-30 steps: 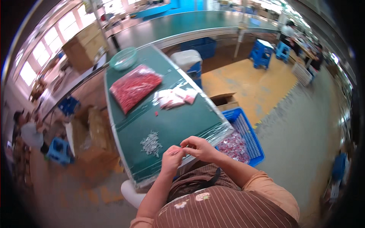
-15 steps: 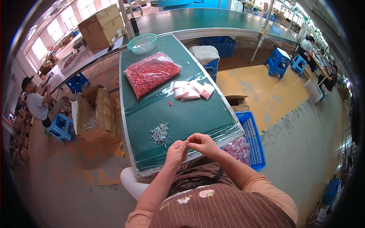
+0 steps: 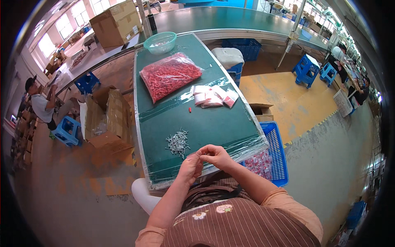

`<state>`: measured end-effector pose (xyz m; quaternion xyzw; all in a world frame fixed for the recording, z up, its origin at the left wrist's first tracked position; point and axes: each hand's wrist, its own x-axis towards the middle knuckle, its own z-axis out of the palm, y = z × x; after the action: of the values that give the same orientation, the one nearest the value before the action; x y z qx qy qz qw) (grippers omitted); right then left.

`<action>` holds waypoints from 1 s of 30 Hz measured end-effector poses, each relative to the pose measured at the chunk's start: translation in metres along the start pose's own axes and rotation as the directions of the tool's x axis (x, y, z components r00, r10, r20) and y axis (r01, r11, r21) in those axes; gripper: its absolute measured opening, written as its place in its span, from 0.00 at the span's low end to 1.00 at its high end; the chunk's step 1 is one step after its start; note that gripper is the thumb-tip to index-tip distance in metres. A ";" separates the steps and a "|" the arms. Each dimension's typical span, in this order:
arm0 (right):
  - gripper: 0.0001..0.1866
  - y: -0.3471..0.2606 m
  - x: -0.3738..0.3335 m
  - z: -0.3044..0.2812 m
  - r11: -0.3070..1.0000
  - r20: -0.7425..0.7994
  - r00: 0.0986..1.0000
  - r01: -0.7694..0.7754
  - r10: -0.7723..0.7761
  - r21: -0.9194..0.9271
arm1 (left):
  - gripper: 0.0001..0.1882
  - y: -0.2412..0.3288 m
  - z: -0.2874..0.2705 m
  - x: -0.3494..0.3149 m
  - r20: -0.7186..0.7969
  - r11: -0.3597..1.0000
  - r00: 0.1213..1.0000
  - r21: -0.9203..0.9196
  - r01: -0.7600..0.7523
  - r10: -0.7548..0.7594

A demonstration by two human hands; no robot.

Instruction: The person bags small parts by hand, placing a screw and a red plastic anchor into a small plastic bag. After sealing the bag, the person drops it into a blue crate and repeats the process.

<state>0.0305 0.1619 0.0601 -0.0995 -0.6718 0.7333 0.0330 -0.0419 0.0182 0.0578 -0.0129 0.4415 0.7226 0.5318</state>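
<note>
Over the near edge of the green table [image 3: 164, 127], my left hand [image 3: 191, 168] and my right hand [image 3: 217, 157] meet at the fingertips. Both are closed in a pinch, and whatever lies between the fingers is too small or hidden to make out. Just beyond them is a loose pile of grey metal screws [image 3: 177, 143]. One red plastic plug [image 3: 190, 110] lies alone farther up. Several small clear bags [image 3: 214, 97] with red pieces inside are heaped toward the right edge. Behind them rests a large clear bag of red plugs [image 3: 170, 78].
A green plastic basket [image 3: 160, 43] stands at the table's far end. Right of the table, a blue crate [image 3: 276, 152] holds filled small bags. An open cardboard box [image 3: 108, 123] is on the floor at left. Blue stools [image 3: 68, 131] and seated people are farther off.
The table and its contents have shifted slightly right and up in the picture as my head moved. My fingers stay pinched together, with only a slight change in the left hand's pose.
</note>
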 end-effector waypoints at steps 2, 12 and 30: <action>0.13 -0.003 0.001 -0.002 0.984 0.095 0.993 -0.083 0.068 0.159 | 0.18 -0.001 -0.004 0.001 -0.020 0.999 0.999 -0.009 0.037 -0.037; 0.11 0.012 0.008 -0.008 0.966 0.245 0.959 -0.186 0.139 0.178 | 0.23 -0.007 -0.018 0.005 0.028 0.988 0.987 0.007 0.156 -0.156; 0.06 -0.022 0.019 -0.019 0.988 0.143 0.978 -0.154 0.149 0.024 | 0.13 0.034 -0.020 -0.017 -0.113 0.939 0.967 0.287 -0.188 0.228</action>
<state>0.0142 0.1862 0.0783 -0.0978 -0.6500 0.7504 -0.0689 -0.0700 -0.0097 0.0749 0.0552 0.5734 0.7040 0.4153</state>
